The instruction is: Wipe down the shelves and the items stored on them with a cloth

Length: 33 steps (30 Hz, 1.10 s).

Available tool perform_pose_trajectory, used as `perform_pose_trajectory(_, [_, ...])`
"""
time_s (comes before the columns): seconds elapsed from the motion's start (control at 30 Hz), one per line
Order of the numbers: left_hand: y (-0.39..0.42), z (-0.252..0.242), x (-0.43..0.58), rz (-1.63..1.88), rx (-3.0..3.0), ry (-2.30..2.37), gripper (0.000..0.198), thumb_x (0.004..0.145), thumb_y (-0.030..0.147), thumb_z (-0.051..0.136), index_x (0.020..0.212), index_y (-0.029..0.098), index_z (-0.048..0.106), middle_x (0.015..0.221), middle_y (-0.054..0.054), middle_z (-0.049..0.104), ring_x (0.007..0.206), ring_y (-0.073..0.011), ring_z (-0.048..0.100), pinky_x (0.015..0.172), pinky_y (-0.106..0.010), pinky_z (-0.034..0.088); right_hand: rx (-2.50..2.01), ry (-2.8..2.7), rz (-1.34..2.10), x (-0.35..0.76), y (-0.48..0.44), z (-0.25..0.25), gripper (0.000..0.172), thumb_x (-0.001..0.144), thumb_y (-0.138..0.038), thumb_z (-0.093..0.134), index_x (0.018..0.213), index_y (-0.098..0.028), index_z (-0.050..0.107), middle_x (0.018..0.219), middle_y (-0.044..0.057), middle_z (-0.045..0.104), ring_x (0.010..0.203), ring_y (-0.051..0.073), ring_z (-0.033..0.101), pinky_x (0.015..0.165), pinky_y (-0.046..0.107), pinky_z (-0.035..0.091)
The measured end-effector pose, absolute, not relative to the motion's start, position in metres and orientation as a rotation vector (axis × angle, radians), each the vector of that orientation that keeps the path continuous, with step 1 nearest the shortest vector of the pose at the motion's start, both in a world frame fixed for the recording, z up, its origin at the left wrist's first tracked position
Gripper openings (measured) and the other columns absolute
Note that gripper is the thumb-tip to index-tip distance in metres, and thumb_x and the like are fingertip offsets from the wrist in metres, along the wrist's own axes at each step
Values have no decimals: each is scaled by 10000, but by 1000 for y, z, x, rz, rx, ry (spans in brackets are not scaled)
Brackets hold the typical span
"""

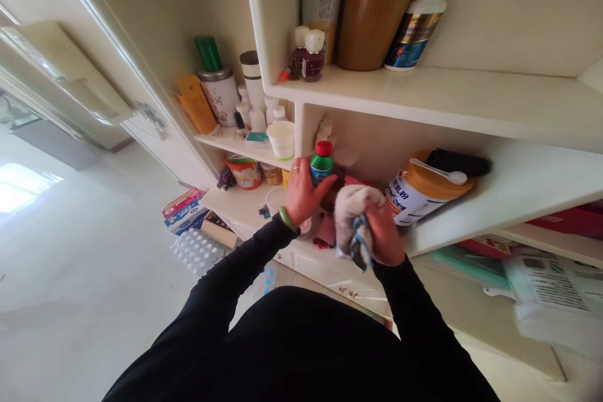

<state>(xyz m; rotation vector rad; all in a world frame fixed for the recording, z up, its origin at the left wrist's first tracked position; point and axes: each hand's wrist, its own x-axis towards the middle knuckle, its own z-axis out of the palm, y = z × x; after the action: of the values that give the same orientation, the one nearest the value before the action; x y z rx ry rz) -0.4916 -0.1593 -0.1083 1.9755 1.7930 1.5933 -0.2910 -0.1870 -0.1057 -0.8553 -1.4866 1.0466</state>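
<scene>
My left hand (304, 195), with a green bangle at its wrist, is closed around a small green bottle (322, 164) with a red cap. Its thumb lies across the bottle's lower front, and the bottle stands upright in the lower compartment. To the right, my right hand (385, 229) grips a bunched whitish cloth (355, 207) with blue and dark patches. Behind that cloth some small items are partly hidden. A white tub with an orange lid (409, 198) sits just right of the cloth, with a white spoon (440, 171) and a black object on top.
Two dark red bottles (313, 56), a large brown bottle (362, 9) and a white-capped bottle (417, 25) stand on the upper shelf. To the left are a paper cup (281, 140), a tin (220, 97) and several small bottles. Boxes (183, 210) lie below left.
</scene>
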Motion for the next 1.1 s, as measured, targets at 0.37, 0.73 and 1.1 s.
perform_pose_trajectory(0.37, [-156,-99,-492,1309,1965,1939,733,1015,290,640,1670,172,333,1363,-198,745,1272,-363,736,1101,-522,594,-691,-1360,1274,-344,-148,-105,482,991,-651,625,1320,-319,745,1513,29,693,1496,261,576,1334,454,405])
perform_pose_trajectory(0.73, [-155,-111,-491,1432,1979,1901,743,1017,202,597,1707,211,321,1459,-164,719,1286,-311,733,1143,-480,596,-686,-1380,1231,-347,-125,-120,446,1011,-547,621,1395,-341,716,1560,14,660,1498,243,563,1365,494,343])
perform_pose_trajectory(1.1, [-149,-116,-486,1421,2042,1926,774,1031,223,609,1729,224,273,1723,-168,479,1558,-303,548,1285,-471,510,-716,-1401,1188,-347,-119,-112,446,973,-504,655,1365,-306,732,1552,43,666,1518,266,551,1372,518,328])
